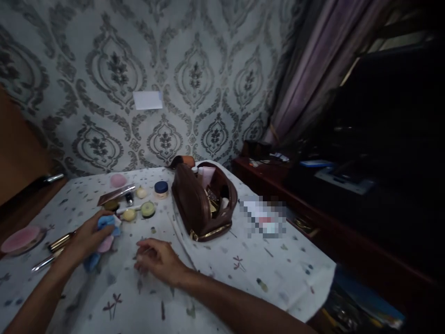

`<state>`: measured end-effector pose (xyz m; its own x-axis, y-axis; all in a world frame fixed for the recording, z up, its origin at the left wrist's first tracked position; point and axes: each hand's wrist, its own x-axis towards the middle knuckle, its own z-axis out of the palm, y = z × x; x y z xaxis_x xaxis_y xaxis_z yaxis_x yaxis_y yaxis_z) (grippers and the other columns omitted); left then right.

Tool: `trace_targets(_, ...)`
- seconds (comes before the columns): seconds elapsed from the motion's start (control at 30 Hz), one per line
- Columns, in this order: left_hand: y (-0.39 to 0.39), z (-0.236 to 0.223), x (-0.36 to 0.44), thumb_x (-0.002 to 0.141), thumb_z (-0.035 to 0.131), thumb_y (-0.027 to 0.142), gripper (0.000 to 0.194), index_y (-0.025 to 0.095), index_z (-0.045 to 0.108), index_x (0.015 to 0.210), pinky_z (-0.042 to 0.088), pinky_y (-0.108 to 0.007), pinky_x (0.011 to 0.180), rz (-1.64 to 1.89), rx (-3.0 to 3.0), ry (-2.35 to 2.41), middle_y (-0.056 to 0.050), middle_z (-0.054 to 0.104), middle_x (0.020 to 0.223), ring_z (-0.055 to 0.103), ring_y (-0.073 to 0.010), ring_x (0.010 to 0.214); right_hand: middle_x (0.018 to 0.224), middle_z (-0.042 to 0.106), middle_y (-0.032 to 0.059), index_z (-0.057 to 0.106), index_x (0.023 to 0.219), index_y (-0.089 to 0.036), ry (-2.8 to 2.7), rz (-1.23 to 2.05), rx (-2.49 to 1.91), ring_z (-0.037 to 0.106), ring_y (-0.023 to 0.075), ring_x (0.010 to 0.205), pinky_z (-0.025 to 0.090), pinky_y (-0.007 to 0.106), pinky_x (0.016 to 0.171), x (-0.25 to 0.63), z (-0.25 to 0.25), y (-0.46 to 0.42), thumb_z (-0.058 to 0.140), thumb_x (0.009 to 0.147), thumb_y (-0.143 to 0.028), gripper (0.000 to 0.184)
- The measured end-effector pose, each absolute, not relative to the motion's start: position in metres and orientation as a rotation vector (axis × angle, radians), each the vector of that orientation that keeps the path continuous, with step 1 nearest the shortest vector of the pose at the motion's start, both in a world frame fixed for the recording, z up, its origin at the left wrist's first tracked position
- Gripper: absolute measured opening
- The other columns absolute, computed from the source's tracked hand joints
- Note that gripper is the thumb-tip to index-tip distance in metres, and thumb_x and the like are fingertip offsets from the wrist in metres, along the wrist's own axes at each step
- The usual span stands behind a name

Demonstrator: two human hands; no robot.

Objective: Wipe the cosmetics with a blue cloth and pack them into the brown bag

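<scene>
Pink round case (pixel 23 239), lying flat at the far left of the printed tablecloth (pixel 288 278). Silver tube (pixel 43 263) and gold tube (pixel 61 241), lying beside the left wrist. Left hand (pixel 91 235): fingers closed over a crumpled blue-and-pink cloth (pixel 107 222); whether one piece or several cannot be told. Cloth judged light, limp and unbreakable, with little tendency to slip; best gathered by a bunched fold between thumb and fingertips, as loose edges would likely trail. It lies under and between the left fingers, blue showing at the tips, pink just below, more blue nearer the wearer. Beyond the hand: pink pad (pixel 118 180), flat brownish tube (pixel 116 195), small dark bottle (pixel 130 199), yellow-topped pot (pixel 129 215), green-topped pot (pixel 148 209), the last two near the fingertips. Right hand (pixel 158 262): fingers loosely bent, slightly parted, tips blurred, nothing seen between them; well apart from the cloth, nearer the bag. Blue-lidded jar (pixel 161 189), upright. Hairbrush (pixel 184 161), behind the bag. Brown bag (pixel 189 202), unzipped, a pink tube (pixel 208 175) and other small items inside. Pixelated item at right, unidentifiable.
</scene>
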<state>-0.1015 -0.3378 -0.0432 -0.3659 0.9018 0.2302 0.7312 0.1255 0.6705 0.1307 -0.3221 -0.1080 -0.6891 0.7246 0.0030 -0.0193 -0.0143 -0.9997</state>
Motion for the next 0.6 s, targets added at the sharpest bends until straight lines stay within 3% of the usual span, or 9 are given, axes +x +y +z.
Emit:
trace_targets(0.1,-0.349,-0.045,-0.065,0.06,0.071,0.049,0.046,0.022,0.065,0.096,0.055,-0.03,0.06,1.336,1.171,1.876,-0.003,0.073,0.089,0.068,-0.0239,0.077,0.104,0.064,0.0061,0.052,0.135,-0.02,-1.461,1.998,-0.617,0.067,0.0152,0.074,0.055,0.029,0.069,0.129,-0.117,-0.32,0.074,0.076,-0.053,0.071)
trace_targets(0.17,-0.358,-0.049,-0.039,0.059,0.074,0.049,0.049,0.025,0.063,0.1,0.056,-0.031,0.058,1.433,0.975,1.791,-0.001,0.073,0.088,0.068,-0.0245,0.075,0.112,0.062,0.0076,0.045,0.141,-0.023,-1.356,2.094,-0.533,0.068,0.0186,0.084,0.056,0.033,0.074,0.129,-0.118,-0.319,0.078,0.07,-0.06,0.087)
trace_targets(0.3,-0.367,-0.053,-0.004,0.064,0.073,0.059,0.052,0.025,0.059,0.101,0.055,-0.033,0.062,1.265,1.146,1.872,0.0,0.069,0.079,0.066,-0.0236,0.071,0.13,0.056,0.0097,0.038,0.146,-0.025,-1.293,2.1,-0.458,0.062,0.0259,0.109,0.054,0.039,0.087,0.132,-0.115,-0.316,0.085,0.06,-0.055,0.103)
trace_targets(0.37,-0.364,-0.054,0.005,0.067,0.07,0.06,0.052,0.023,0.058,0.101,0.055,-0.033,0.07,1.218,1.323,1.902,-0.001,0.068,0.084,0.066,-0.0229,0.077,0.136,0.054,0.01,0.032,0.15,-0.027,-1.31,2.052,-0.457,0.06,0.0266,0.111,0.054,0.04,0.087,0.136,-0.114,-0.315,0.085,0.06,-0.048,0.107)
trace_targets(0.5,-0.348,-0.059,0.007,0.071,0.069,0.055,0.068,0.022,0.046,0.126,0.054,-0.034,0.077,1.303,1.425,1.832,-0.002,0.065,0.096,0.066,-0.0209,0.083,0.126,0.059,0.0059,0.04,0.142,-0.024,-1.495,1.687,-0.615,0.058,0.023,0.109,0.049,0.038,0.094,0.144,-0.111,-0.31,0.08,0.064,-0.026,0.087)
trace_targets(0.6,-0.336,-0.063,0.0,0.068,0.074,0.05,0.078,0.022,0.043,0.133,0.052,-0.034,0.08,1.325,1.505,1.861,-0.004,0.064,0.103,0.064,-0.02,0.084,0.104,0.063,0.0012,0.054,0.118,-0.02,-1.57,1.611,-0.633,0.058,0.0184,0.093,0.05,0.031,0.082,0.146,-0.109,-0.305,0.075,0.064,-0.019,0.059)
